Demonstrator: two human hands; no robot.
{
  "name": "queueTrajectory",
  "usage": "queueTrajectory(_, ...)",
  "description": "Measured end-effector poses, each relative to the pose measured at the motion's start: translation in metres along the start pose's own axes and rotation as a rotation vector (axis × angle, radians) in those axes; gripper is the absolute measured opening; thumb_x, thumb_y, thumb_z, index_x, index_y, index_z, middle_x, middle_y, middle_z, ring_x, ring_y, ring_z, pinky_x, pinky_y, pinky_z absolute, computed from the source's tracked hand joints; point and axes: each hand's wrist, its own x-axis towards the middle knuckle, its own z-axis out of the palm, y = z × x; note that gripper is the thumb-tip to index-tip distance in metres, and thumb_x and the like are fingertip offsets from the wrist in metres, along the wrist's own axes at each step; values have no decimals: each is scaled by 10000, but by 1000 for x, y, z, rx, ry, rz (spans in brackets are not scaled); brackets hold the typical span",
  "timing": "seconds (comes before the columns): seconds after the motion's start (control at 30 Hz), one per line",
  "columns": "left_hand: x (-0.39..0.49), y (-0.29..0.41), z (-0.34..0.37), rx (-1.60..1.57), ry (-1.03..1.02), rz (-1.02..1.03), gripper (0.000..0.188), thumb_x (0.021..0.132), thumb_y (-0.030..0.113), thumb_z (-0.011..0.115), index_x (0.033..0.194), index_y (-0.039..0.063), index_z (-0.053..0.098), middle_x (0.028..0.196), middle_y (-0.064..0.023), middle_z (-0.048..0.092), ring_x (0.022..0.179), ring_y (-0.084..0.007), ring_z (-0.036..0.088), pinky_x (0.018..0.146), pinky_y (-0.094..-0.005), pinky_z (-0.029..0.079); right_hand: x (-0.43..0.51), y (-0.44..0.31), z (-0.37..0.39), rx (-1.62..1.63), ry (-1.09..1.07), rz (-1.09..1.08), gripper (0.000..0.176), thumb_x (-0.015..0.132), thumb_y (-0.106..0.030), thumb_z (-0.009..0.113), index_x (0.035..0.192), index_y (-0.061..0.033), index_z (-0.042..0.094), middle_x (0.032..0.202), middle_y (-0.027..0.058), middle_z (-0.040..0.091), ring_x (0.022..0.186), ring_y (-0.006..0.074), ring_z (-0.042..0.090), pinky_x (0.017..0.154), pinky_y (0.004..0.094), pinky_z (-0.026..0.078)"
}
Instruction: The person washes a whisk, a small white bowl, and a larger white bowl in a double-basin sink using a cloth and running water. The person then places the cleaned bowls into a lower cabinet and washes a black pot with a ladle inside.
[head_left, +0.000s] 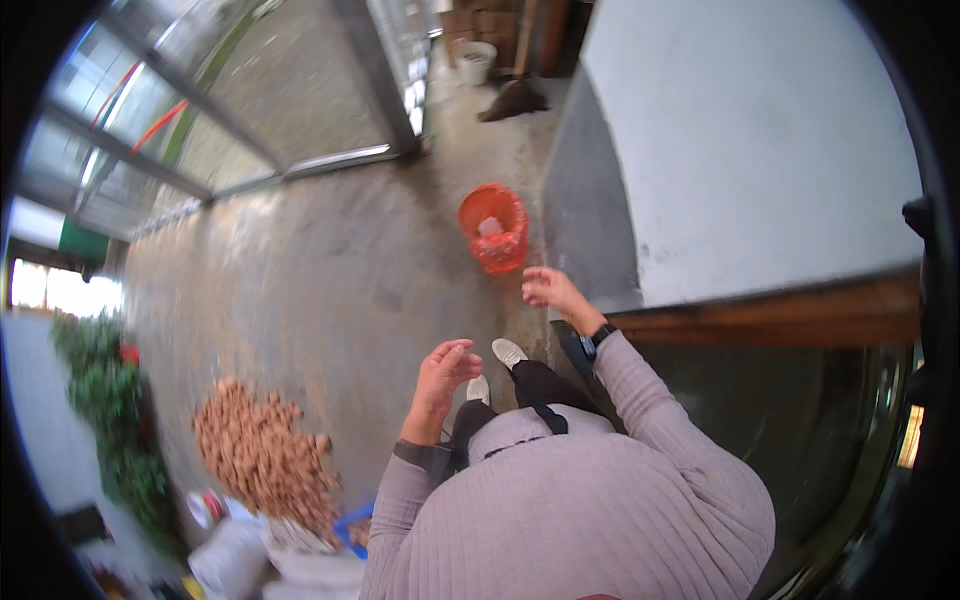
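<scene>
My left hand (445, 375) hangs in the air in front of my body, above the concrete floor, with its fingers loosely bent and nothing in them. Farther forward, my right hand (553, 291) is also empty, its fingers slightly curled and apart. It appears just beside an orange plastic bucket (501, 255) that stands on the floor. Pale pink residue coats part of the bucket, and a pinkish lump (490, 226) shows inside. A white-topped counter (750, 150) is to the right of my right hand.
Brown tubers, probably sweet potatoes (262, 450), lie in a heap at the left, near white sacks (232, 551) and a blue container (346, 531). Ahead are glass doors (262, 142), a white bucket (475, 63) and a broom (516, 100). Green plants (116, 420) line the left side.
</scene>
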Motion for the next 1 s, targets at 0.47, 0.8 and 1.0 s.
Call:
queueTrajectory(0.47, 32, -103, 182, 596, -781, -438, 279, 936, 208, 523, 1097, -19, 548, 833, -121, 641, 721, -206, 628, 695, -320, 519, -343, 63, -63, 290, 735, -298, 408, 893, -187, 614, 1243, -11, 500, 1012, 93, 632, 874, 128, 605, 714, 253, 507)
queueTrajectory(0.8, -12, -303, 414, 797, -1107, -673, 241, 955, 174, 480, 1118, 9, 544, 866, -139, 650, 768, -219, 640, 712, -345, 532, -577, 154, -152, 571, 1143, -529, 334, 885, -155, 608, 1186, -25, 544, 930, 42, 642, 815, 100, 594, 699, 235, 476)
queueTrajectory(1.0, -68, -411, 549, 987, -1222, -706, 226, 951, 173, 494, 1102, 14, 553, 866, -123, 654, 756, -200, 644, 705, -317, 541, -688, 194, -212, 685, 1319, -591, 317, 902, -163, 584, 1188, -33, 541, 985, 53, 633, 877, 107, 593, 745, 236, 477)
